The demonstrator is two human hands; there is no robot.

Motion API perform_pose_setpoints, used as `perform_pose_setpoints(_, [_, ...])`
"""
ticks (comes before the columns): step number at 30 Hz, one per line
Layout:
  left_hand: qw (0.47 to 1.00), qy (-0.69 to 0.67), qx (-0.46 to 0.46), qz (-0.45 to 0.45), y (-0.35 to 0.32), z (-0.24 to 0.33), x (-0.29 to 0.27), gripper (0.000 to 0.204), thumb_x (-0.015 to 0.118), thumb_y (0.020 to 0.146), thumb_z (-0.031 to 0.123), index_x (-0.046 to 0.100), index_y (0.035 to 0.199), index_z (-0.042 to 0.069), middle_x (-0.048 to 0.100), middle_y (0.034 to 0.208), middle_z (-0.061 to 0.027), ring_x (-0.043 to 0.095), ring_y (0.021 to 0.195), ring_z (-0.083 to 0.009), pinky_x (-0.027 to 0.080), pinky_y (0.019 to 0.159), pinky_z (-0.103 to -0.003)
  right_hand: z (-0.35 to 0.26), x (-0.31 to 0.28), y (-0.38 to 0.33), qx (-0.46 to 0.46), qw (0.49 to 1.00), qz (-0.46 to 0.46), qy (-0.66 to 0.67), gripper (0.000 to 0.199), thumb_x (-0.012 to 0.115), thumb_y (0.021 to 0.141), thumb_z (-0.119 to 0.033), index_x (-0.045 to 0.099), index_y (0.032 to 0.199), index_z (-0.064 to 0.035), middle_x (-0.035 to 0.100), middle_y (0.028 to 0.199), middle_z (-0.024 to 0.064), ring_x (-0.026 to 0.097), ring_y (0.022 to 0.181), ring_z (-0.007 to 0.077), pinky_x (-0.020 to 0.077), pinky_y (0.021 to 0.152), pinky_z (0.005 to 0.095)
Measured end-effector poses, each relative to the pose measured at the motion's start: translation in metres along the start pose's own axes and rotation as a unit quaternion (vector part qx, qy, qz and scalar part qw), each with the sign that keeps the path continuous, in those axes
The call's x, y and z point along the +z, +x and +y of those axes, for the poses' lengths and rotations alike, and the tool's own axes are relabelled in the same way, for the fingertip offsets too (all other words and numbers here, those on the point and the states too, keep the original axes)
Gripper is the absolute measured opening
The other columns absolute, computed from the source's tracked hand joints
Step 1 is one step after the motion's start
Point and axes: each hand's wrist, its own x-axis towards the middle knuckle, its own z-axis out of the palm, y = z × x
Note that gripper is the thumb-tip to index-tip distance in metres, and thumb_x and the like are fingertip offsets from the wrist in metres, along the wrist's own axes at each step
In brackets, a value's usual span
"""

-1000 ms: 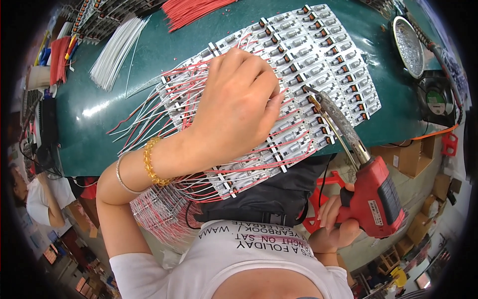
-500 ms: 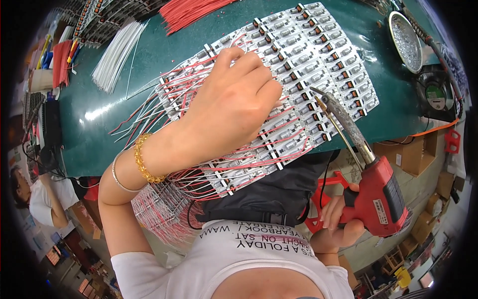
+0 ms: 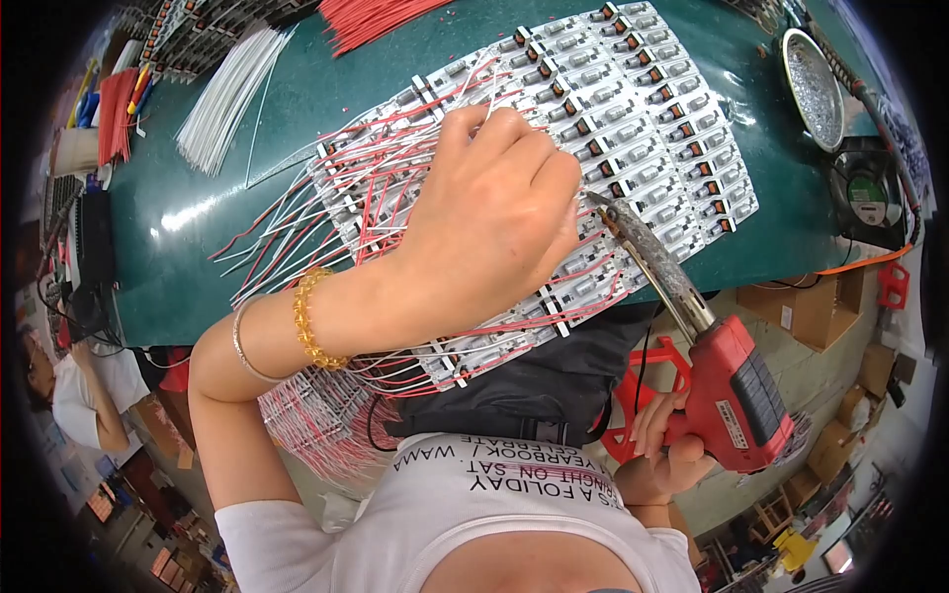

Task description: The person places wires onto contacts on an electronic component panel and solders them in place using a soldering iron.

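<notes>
A panel of small white circuit boards (image 3: 647, 128), each carrying silvery and black components, lies across the table edge. Red and white wires (image 3: 341, 178) trail from its left part. Over those wires is my left hand (image 3: 494, 212), its fingers curled in a pinch; a thin white wire (image 3: 492, 96) sticks up beside the knuckles and appears to be in the grip, though the fingertips are hidden. On the right, my right hand (image 3: 672, 445) is wrapped round the handle of a red soldering gun (image 3: 736, 395). Its tip and solder guide tube reach the boards just right of my left hand.
White wires (image 3: 237, 94) and red wires (image 3: 376, 20) lie in bundles on the green table (image 3: 178, 287). A round metal dish (image 3: 816, 89) and a small black fan (image 3: 870, 193) sit at the right. Cardboard boxes (image 3: 811, 311) stand below. Another person (image 3: 89, 395) is at far left.
The soldering gun has moved left, bringing its tip closer to my left hand. My left hand has shifted slightly right and down, still pinched.
</notes>
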Motion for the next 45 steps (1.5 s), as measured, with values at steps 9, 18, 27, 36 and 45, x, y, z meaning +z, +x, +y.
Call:
perform_pose_setpoints(9, [1.000, 0.003, 0.002, 0.001, 0.000, -0.001, 0.000, 0.013, 0.066, 0.068, 0.004, 0.053, 0.070, 0.006, 0.053, 0.070, -0.0053, 0.050, 0.074, -0.0236, 0.038, 0.076, -0.037, -0.012, 0.017, 0.012, -0.101, 0.988, -0.017, -0.112, 0.081, 0.054, 0.085, -0.056, 0.035, 0.125, 0.0120, 0.044, 0.045, -0.0010, 0.040, 0.036, 0.0092, 0.0363, 0.038, 0.0213])
perform_pose_setpoints(18, [0.995, 0.088, 0.017, -0.031, -0.001, 0.003, -0.009, 0.012, 0.066, 0.070, 0.012, 0.057, 0.077, 0.007, 0.054, 0.077, -0.0060, 0.052, 0.081, -0.0240, 0.037, 0.079, -0.042, -0.012, 0.023, 0.023, -0.117, 0.993, -0.035, 0.004, 0.075, 0.053, 0.088, -0.051, 0.033, 0.126, 0.0103, 0.042, 0.046, -0.0011, 0.039, 0.037, 0.0103, 0.0376, 0.038, 0.0223])
perform_pose_setpoints(27, [0.874, 0.432, -0.221, -0.007, -0.036, -0.130, -0.107, 0.030, 0.066, 0.072, 0.016, 0.058, 0.099, 0.007, 0.059, 0.091, -0.0099, 0.054, 0.091, -0.0287, 0.040, 0.079, -0.041, -0.011, 0.023, 0.030, -0.136, 0.990, -0.011, 0.032, 0.059, 0.045, 0.095, -0.042, 0.032, 0.126, 0.0077, 0.037, 0.046, 0.0003, 0.036, 0.034, 0.0100, 0.0358, 0.034, 0.0232])
perform_pose_setpoints(36, [0.898, 0.336, -0.240, -0.154, -0.029, -0.172, -0.126, 0.019, 0.056, 0.070, 0.003, 0.056, 0.088, -0.003, 0.062, 0.080, -0.0224, 0.060, 0.077, -0.0385, 0.047, 0.070, -0.046, -0.009, 0.022, 0.031, -0.144, 0.987, -0.065, 0.038, 0.054, 0.043, 0.096, -0.036, 0.032, 0.126, 0.0069, 0.037, 0.047, 0.0007, 0.035, 0.034, 0.0101, 0.0359, 0.034, 0.0241])
perform_pose_setpoints(45, [0.958, 0.130, -0.241, -0.091, -0.034, -0.173, -0.147, 0.018, 0.060, 0.078, 0.011, 0.053, 0.087, -0.003, 0.055, 0.069, -0.0125, 0.052, 0.062, -0.0235, 0.044, 0.061, -0.034, -0.010, 0.012, 0.028, -0.104, 0.992, -0.018, 0.066, 0.059, 0.049, 0.094, -0.036, 0.030, 0.128, 0.0085, 0.040, 0.047, 0.0038, 0.038, 0.036, 0.0127, 0.0378, 0.037, 0.0267])
